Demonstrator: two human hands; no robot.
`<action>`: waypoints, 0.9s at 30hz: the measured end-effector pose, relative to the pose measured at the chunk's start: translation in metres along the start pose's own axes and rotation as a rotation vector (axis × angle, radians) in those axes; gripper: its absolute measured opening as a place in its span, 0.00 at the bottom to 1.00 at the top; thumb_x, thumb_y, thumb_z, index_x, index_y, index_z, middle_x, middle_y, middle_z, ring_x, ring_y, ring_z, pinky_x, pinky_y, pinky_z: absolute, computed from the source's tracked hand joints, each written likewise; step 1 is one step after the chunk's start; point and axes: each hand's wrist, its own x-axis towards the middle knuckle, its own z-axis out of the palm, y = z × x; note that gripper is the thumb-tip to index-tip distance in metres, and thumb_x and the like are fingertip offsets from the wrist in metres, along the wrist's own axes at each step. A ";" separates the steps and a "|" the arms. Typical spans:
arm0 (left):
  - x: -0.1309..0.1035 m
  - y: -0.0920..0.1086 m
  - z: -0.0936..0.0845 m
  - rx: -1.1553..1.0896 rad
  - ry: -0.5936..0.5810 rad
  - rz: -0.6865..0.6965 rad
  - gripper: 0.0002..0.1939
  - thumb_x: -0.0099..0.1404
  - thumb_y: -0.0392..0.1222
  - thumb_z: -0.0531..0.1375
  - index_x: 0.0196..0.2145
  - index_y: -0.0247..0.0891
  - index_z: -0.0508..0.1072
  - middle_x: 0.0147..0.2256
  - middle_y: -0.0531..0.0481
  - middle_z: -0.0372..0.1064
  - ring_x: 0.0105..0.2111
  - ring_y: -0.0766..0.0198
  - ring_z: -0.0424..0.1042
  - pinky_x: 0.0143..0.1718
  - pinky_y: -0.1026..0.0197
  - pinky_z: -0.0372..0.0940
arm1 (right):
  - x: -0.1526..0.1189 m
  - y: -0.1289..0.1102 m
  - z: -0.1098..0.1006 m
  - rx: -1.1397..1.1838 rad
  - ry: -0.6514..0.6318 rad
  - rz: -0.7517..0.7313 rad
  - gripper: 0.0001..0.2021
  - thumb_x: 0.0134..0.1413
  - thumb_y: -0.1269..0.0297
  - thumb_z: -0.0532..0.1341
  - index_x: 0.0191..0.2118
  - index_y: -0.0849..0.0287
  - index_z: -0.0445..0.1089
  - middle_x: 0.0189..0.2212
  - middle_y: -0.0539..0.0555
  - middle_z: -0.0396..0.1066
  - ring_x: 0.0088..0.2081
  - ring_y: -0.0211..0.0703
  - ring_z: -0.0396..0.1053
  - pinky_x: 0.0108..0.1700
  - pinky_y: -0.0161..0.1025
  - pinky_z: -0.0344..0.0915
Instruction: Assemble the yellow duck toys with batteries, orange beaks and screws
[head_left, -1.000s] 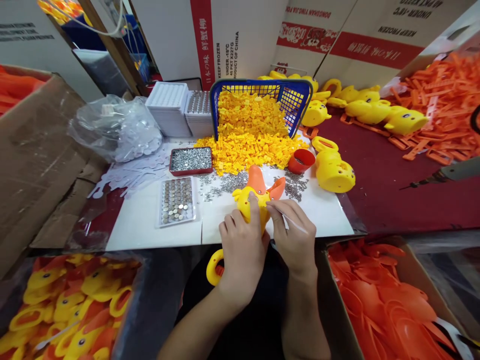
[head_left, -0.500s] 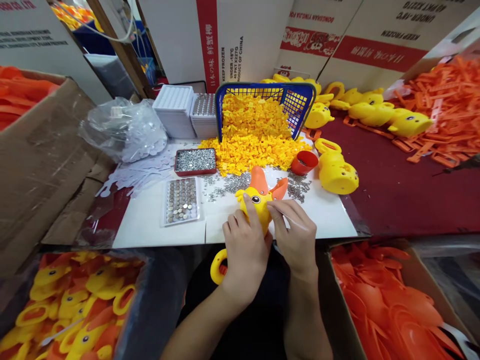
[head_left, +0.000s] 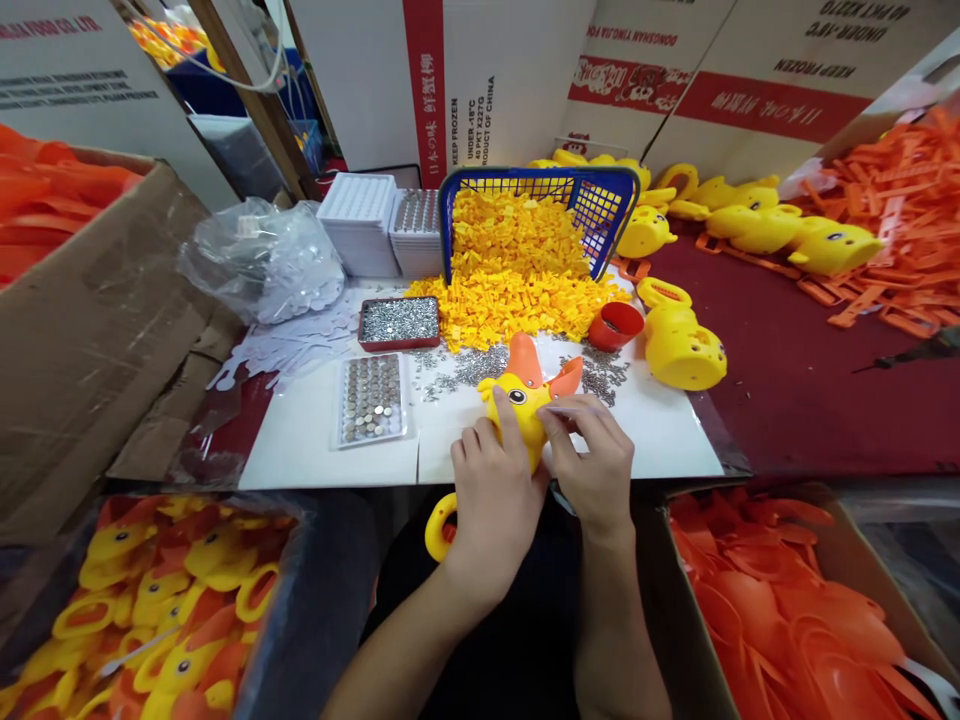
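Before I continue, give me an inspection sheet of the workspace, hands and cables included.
Surface: white top over dark red covering.
Job's things: yellow duck toy with orange bill parts; one eye visible.
Clutter: small metal pieces scattered; yellow pieces spilling from blue basket.
Hands: left hand holds the toy, index finger beside the eye; right hand has fingertips at its side, whatever they pinch unclear.
Cables: pale cable looped upper left.
Surroundings: printed cartons behind; more duck toys lower left; loose orange parts lower right.

1. Plain, near-black clothing (head_left: 517, 650) is being worn.
2. The left forearm (head_left: 420, 635) and right forearm (head_left: 619, 630) are being shown uncovered.
3. The left hand (head_left: 495, 490) and right hand (head_left: 591, 465) are being shown bare.
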 end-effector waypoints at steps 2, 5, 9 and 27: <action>-0.002 -0.013 -0.008 -0.183 -0.070 0.054 0.38 0.68 0.47 0.62 0.69 0.30 0.53 0.46 0.35 0.72 0.44 0.46 0.73 0.45 0.47 0.68 | 0.000 0.002 -0.001 -0.001 -0.003 0.009 0.06 0.62 0.73 0.61 0.34 0.56 0.72 0.31 0.52 0.74 0.33 0.40 0.73 0.34 0.37 0.73; -0.001 -0.039 -0.024 -0.585 -0.223 0.135 0.30 0.72 0.47 0.57 0.67 0.37 0.57 0.52 0.36 0.73 0.49 0.51 0.75 0.48 0.53 0.70 | 0.000 0.010 -0.004 0.052 -0.021 0.025 0.05 0.62 0.71 0.62 0.34 0.56 0.72 0.32 0.52 0.74 0.35 0.41 0.73 0.35 0.37 0.73; 0.014 -0.064 -0.029 -0.880 -0.215 -0.099 0.13 0.74 0.52 0.53 0.47 0.41 0.67 0.37 0.47 0.77 0.35 0.58 0.78 0.38 0.57 0.71 | 0.002 0.019 -0.005 0.173 -0.049 0.078 0.04 0.61 0.69 0.63 0.34 0.56 0.73 0.33 0.53 0.74 0.36 0.41 0.73 0.36 0.37 0.73; -0.010 -0.038 0.018 -1.251 0.259 -0.254 0.25 0.68 0.65 0.55 0.26 0.41 0.64 0.23 0.55 0.66 0.22 0.66 0.67 0.20 0.66 0.64 | -0.129 -0.009 0.004 1.054 0.338 1.255 0.19 0.49 0.43 0.66 0.31 0.56 0.74 0.28 0.50 0.77 0.30 0.43 0.76 0.32 0.40 0.75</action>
